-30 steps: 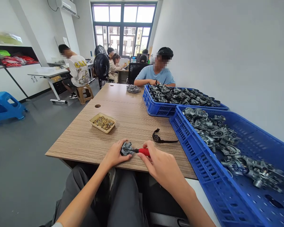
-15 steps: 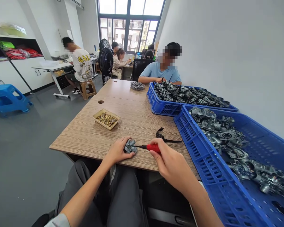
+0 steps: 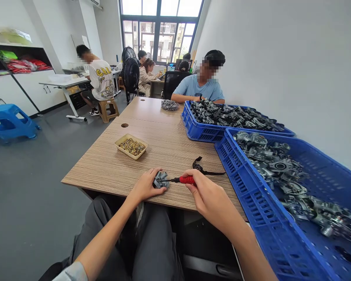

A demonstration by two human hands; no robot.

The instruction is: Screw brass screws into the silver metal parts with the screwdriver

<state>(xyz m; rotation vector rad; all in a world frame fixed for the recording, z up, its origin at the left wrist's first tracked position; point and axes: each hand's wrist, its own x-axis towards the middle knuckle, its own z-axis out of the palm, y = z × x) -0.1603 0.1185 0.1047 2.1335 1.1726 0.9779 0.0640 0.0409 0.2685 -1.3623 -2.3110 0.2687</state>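
Observation:
Near the front edge of the wooden table, my left hand (image 3: pixel 148 185) grips a small grey metal part (image 3: pixel 161 180) from its left side, thumb in front and fingers behind. My right hand (image 3: pixel 203 189) is wrapped round the red handle of a screwdriver (image 3: pixel 187 180). Its dark shaft points left and the tip meets the metal part; the exact contact point is too small to tell. Beyond my right hand lies a black strap-like item (image 3: pixel 203 168). A cream tray (image 3: pixel 138 156) of brass-coloured screws stands behind my left hand.
Two blue crates hold metal parts: one at the right (image 3: pixel 242 187), one farther back (image 3: pixel 204 134). A bag of small parts (image 3: pixel 169 104) lies at the far end. A person in a blue shirt (image 3: pixel 197 88) sits there. Other people sit beyond, near a black fan (image 3: pixel 130 76).
My right hand and the screwdriver have shifted very slightly left and up, and the handle looks turned. My left hand still holds the metal part in nearly the same place.

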